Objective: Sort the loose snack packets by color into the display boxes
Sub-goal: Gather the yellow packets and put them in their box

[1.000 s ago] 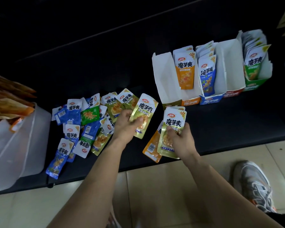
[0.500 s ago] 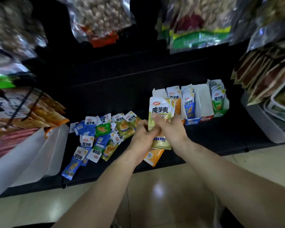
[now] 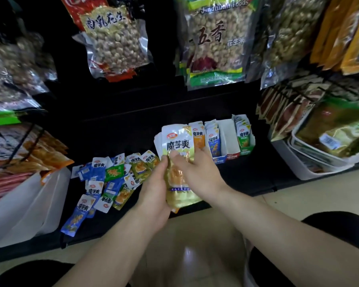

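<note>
Both grips pinching yellow packet stack (image 3: 177,141): left hand (image 3: 154,188), right hand (image 3: 199,175). Stack just left of display boxes (image 3: 226,134); loose packets (image 3: 110,179) farther left.

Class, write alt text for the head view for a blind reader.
The left hand and right hand hold a stack of yellow-green packets over a dark shelf. Loose packets lie to the left; display boxes stand behind.

A low black shelf (image 3: 247,175) holds scattered loose snack packets (image 3: 112,172), display boxes (image 3: 229,139) further right, and a white bin (image 3: 29,204) at its left end.
</note>
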